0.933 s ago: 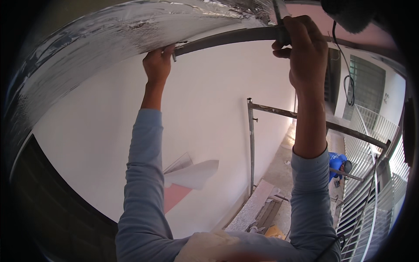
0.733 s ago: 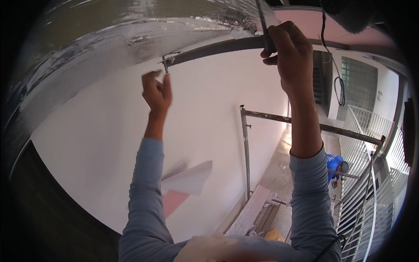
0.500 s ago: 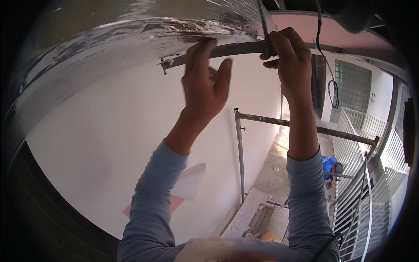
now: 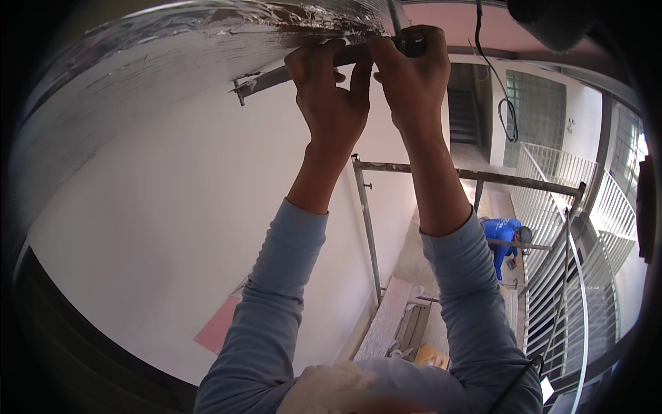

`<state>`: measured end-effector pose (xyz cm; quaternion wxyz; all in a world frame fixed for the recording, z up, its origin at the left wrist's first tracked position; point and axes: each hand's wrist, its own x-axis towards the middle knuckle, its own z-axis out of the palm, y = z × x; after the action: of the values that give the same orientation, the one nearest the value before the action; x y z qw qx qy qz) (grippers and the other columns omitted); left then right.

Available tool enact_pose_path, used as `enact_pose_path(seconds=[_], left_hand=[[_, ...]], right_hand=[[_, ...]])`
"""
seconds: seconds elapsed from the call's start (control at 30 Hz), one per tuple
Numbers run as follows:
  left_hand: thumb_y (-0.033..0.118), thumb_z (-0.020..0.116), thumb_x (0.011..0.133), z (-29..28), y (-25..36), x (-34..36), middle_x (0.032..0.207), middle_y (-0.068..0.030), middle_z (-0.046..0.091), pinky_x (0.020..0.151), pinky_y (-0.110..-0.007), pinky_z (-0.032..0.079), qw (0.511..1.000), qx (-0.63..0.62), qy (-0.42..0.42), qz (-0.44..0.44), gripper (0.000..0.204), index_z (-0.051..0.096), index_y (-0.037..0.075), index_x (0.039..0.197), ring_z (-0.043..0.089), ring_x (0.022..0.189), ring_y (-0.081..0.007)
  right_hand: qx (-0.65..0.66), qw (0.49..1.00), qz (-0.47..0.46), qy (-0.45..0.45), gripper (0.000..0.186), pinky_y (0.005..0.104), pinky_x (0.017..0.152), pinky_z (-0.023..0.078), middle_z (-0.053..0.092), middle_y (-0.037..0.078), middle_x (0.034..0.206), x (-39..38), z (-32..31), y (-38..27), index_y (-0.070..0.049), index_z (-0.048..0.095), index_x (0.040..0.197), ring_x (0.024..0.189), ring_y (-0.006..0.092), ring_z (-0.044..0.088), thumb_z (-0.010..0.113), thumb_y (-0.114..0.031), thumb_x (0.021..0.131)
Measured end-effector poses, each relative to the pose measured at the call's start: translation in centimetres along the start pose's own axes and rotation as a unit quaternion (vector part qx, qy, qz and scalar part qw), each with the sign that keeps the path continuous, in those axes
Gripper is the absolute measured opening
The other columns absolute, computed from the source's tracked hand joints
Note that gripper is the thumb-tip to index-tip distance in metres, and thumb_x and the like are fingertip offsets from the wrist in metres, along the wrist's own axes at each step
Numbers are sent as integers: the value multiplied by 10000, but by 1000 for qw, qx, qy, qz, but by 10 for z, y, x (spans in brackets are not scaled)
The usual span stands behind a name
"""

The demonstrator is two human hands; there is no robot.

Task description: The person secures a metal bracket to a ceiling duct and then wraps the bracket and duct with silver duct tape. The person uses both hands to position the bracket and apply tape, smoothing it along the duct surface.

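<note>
A dark grey metal bar (image 4: 267, 81) runs overhead under a sheet of shiny silver foil (image 4: 227, 21). My left hand (image 4: 327, 103) grips the bar about its middle, with the thumb on the near side and the fingertips partly hidden behind it. Close beside it, my right hand (image 4: 414, 79) is closed on the bar near its right end, where a thin upright rod (image 4: 394, 17) meets it. The bar's left end carries a small metal bolt (image 4: 239, 94). What lies between the right fingertips is partly hidden.
A metal scaffold frame (image 4: 476, 176) stands below, with planks (image 4: 389, 314) beneath it. Lower right, a person in blue (image 4: 501, 234) bends down near white railings (image 4: 552, 200). A looped cable (image 4: 509, 117) hangs at right; a pale wall (image 4: 172, 207) fills the left.
My left hand has risen and taken hold of the bar. My right hand has shifted left, closer to it. The view has shifted, showing more of the person in blue.
</note>
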<state>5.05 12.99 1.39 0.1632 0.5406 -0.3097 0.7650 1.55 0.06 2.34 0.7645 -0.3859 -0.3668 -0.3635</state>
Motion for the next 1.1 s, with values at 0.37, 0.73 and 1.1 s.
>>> enact_pose_path(seconds=[0.37,0.73,1.1], left_hand=[[134,724,965,-3,-1,13,819,12,599,487,-278,419,995,52,24,87,151,646,39,1052,469,534,-122],[56,849,786,5,-14,-3,1069,-141,582,900,-437,477,999,-28,10,22,372,637,12,1087,454,1159,-336],[64,838,802,-14,4,0,1141,-138,605,862,-428,518,996,-26,-58,-57,417,658,44,1177,523,1122,-311]], right_hand=[[-1,1000,-18,18,394,282,617,569,685,79,911,0,24,-8,14,582,1086,759,132,671,806,-159,812],[41,997,25,-55,356,291,634,567,690,70,926,-9,11,-20,3,599,1121,779,143,683,768,-158,853],[83,994,40,-58,323,300,651,566,696,60,941,-13,-13,-9,-7,616,1156,799,154,696,730,-156,893]])
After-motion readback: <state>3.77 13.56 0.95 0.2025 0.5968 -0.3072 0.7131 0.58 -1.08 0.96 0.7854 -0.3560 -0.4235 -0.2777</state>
